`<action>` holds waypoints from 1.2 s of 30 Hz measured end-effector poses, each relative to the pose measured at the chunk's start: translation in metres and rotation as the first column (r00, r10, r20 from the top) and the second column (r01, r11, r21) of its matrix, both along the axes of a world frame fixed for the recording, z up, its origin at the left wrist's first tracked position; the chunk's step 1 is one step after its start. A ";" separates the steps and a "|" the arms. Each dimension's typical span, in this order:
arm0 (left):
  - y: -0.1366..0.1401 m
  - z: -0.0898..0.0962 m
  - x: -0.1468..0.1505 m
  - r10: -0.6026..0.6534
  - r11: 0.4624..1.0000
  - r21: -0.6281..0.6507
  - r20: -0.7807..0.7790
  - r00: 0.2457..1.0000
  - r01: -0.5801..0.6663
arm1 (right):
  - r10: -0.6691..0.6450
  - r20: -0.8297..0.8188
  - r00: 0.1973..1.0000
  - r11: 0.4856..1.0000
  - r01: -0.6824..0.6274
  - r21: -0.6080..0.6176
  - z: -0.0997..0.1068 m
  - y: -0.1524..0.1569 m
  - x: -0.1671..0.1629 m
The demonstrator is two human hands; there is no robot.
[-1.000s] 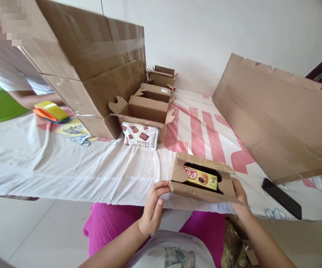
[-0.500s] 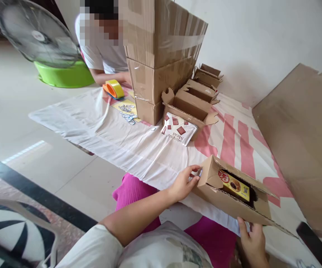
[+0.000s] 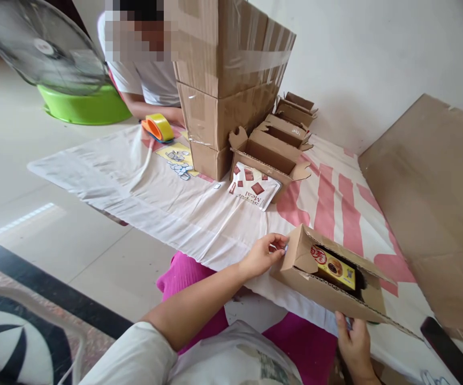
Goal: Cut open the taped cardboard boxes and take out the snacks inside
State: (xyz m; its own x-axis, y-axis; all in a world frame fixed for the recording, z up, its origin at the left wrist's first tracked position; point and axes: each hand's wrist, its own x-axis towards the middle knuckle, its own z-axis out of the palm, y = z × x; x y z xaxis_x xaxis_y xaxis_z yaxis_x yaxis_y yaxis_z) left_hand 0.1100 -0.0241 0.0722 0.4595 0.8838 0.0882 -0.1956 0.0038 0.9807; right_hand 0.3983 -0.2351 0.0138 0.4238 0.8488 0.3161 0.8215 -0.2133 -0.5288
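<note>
An open cardboard box (image 3: 331, 299) lies at the table's near edge, flaps parted. Inside it sits a yellow printed packet (image 3: 338, 269) with a red round mark. At the box's left end, my left hand (image 3: 262, 255) pinches a small whitish piece (image 3: 286, 248) between thumb and forefinger, against or very near the cardboard. Below the near long side, my right hand (image 3: 355, 342) has its thumb up by the box. A bit of something bluish-white (image 3: 349, 323) shows between that thumb and the fingers; its kind is unclear.
A stack of taped cartons (image 3: 203, 123) stands mid-table, beside open boxes (image 3: 269, 155) and a white pouch (image 3: 253, 184). Small whitish pieces (image 3: 181, 170) and tape rolls (image 3: 159, 127) lie left. A dark phone-like object (image 3: 452, 345) is at right. Another person (image 3: 143, 80) sits opposite.
The view has shifted slightly, so most things appear a little further left. Both hands stay by the same box, with little visible change in their hold.
</note>
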 end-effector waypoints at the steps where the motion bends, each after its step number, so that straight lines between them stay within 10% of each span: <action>1: 0.001 0.000 0.000 -0.023 0.999 -0.025 0.013 1.000 0.023 | 0.005 0.000 1.000 1.000 -0.005 -0.001 0.000 0.000 0.000; 14: 0.001 0.003 0.001 0.085 0.996 -0.023 -0.023 0.996 -0.085 | 0.024 0.026 0.999 1.000 -0.024 0.009 0.000 0.003 -0.004; 19: -0.023 0.010 -0.016 0.208 0.975 0.075 0.028 0.978 -0.210 | -0.037 0.101 0.994 0.975 0.014 0.222 0.016 0.003 -0.023; 22: -0.052 0.010 -0.026 0.109 0.969 0.226 -0.040 0.993 -0.097 | -0.007 0.090 0.996 0.940 -0.024 0.340 0.032 -0.002 -0.046; 27: -0.093 0.002 -0.018 -0.142 0.890 0.400 -0.216 0.966 0.220 | 0.461 -0.102 0.881 0.885 -0.448 0.130 0.064 0.000 -0.107; 30: -0.104 -0.006 -0.007 -0.207 0.844 0.426 -0.301 0.931 0.325 | 0.530 -0.180 0.829 0.848 -0.519 0.109 0.071 0.009 -0.126; 33: -0.103 -0.014 -0.004 -0.148 0.881 0.388 -0.317 0.937 0.270 | 0.348 -0.198 0.916 0.935 -0.323 0.148 0.069 0.009 -0.102; 36: -0.096 -0.018 -0.009 -0.083 0.904 0.376 -0.310 0.947 0.203 | -0.114 -0.269 0.957 0.967 0.168 0.190 0.069 -0.010 -0.036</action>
